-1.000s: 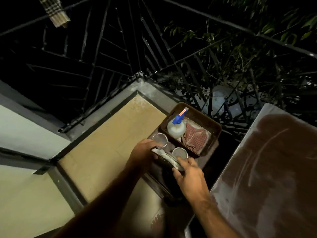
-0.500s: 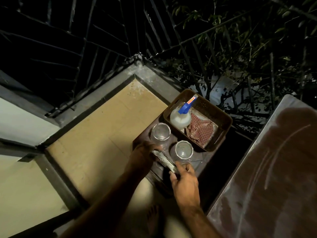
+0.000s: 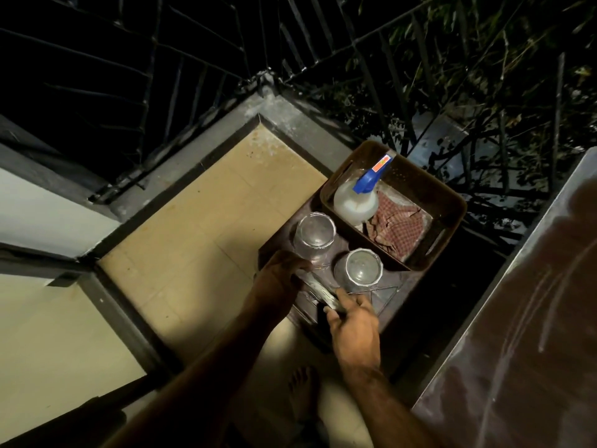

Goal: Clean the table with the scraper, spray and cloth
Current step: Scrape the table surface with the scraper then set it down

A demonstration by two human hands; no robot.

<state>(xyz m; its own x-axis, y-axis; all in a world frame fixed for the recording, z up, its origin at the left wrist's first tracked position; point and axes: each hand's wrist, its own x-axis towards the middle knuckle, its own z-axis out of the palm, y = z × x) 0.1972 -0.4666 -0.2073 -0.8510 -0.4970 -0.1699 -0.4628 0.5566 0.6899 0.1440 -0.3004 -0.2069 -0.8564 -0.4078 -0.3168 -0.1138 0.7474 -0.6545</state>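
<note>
Both your left hand (image 3: pixel 277 279) and right hand (image 3: pixel 352 321) grip the scraper (image 3: pixel 318 291); next, carry it to the table (image 3: pixel 517 350).

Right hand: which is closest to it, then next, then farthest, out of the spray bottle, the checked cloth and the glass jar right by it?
From the right hand:
1. Glass jar, just beyond the fingers, on the dark stool.
2. Checked cloth, in the brown tray, right side.
3. Spray bottle, in the tray's far left corner, only a little farther than the cloth.
</note>
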